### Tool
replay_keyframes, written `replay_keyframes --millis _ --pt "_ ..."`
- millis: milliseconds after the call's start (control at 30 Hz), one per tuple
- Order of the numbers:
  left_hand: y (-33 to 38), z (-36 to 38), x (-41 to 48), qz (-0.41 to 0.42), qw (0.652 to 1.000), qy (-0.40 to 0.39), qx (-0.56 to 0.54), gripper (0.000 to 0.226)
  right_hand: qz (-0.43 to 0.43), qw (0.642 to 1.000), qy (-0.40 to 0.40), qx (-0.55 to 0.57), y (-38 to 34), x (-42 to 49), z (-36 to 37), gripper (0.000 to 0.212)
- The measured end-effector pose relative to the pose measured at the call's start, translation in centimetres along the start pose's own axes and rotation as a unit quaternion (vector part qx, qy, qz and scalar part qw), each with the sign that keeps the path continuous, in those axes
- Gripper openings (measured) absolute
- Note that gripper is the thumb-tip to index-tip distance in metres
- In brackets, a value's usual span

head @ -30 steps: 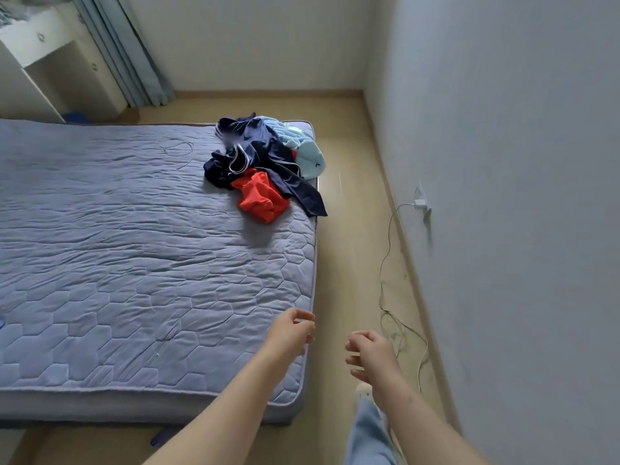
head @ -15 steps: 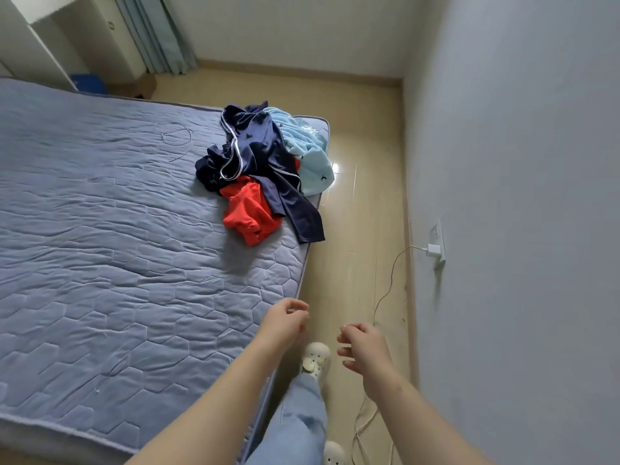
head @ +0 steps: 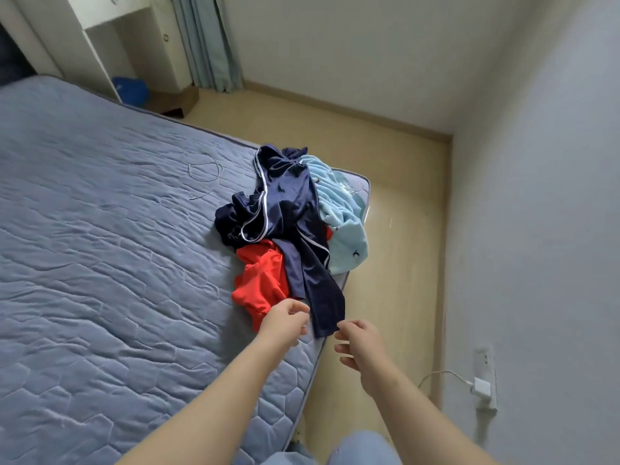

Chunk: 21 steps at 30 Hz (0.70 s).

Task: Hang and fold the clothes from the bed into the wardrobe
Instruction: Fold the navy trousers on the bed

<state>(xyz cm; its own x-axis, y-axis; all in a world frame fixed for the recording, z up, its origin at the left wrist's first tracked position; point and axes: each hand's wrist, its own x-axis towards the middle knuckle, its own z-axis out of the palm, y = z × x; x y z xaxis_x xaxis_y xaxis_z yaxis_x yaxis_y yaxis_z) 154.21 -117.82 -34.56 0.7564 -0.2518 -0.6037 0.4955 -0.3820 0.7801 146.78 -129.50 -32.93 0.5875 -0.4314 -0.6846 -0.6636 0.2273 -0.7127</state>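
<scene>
A heap of clothes lies at the far right corner of the blue quilted bed [head: 100, 256]: a navy garment with white piping [head: 285, 209], a red garment [head: 260, 280] and a light blue fleece [head: 342, 226]. The navy garment's lower end hangs toward the bed's right edge. My left hand [head: 285, 322] hovers just in front of the red garment with loosely curled fingers, holding nothing. My right hand [head: 359, 344] reaches beside the navy garment's lower end, fingers loosely curled and empty.
A thin cord [head: 204, 172] lies on the bed behind the heap. White furniture [head: 110, 38] and a curtain [head: 208, 41] stand at the far left. A charger [head: 481, 387] with its cable is plugged into the right wall. A narrow wooden floor strip [head: 402, 263] runs between bed and wall.
I have walked along the bed toward the heap, so the clothes now lie right in front of my hands. Both hands stay raised and empty.
</scene>
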Motion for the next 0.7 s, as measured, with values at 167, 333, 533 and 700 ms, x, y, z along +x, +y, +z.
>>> replay_keyframes --millis 167,333,533,700 --pt "3.0 -2.8 5.3 -0.027 0.998 0.047 -0.041 0.018 0.010 0.999 -0.039 -0.011 -4.8 5.8 2.4 0.007" --pt "5.4 -4.0 12.7 -0.060 0.988 0.109 -0.091 0.019 0.024 0.993 -0.080 -0.080 -10.4 13.8 4.8 0.010" --pt "7.7 -3.9 23.4 -0.110 0.971 0.186 -0.104 0.018 0.048 0.973 -0.142 -0.177 -16.4 24.5 7.2 0.012" --pt "8.3 -2.5 32.6 -0.199 0.938 0.239 -0.155 0.020 0.087 0.943 -0.186 -0.262 -19.9 34.4 9.1 0.021"
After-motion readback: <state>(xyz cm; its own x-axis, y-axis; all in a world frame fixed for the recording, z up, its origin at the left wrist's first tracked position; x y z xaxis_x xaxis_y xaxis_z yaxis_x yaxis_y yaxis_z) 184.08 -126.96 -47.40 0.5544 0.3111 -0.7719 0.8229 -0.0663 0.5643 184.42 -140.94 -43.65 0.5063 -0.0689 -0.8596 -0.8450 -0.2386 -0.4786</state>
